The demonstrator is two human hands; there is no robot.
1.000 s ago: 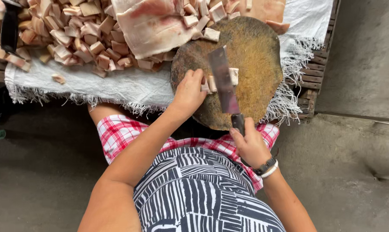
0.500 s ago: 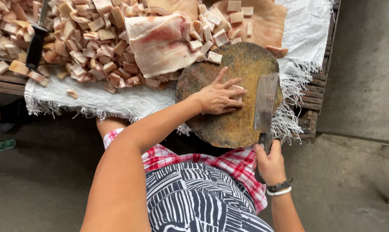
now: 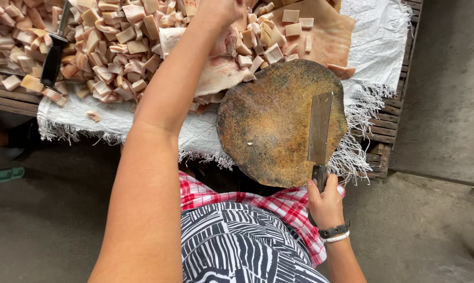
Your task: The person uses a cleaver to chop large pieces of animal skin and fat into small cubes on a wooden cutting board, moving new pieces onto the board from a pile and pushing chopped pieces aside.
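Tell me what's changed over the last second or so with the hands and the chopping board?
The left hand left the round chopping block and reached forward onto the big slab of meat beside the heap of cut cubes. The small pieces it held on the block are gone. The cleaver slid to the block's right edge. The right hand still grips its handle.

A rough meat-cutting yard: wooden pallet [image 3: 389, 141] table, woven sack cloth [image 3: 376, 47], bare concrete floor [image 3: 446, 94].
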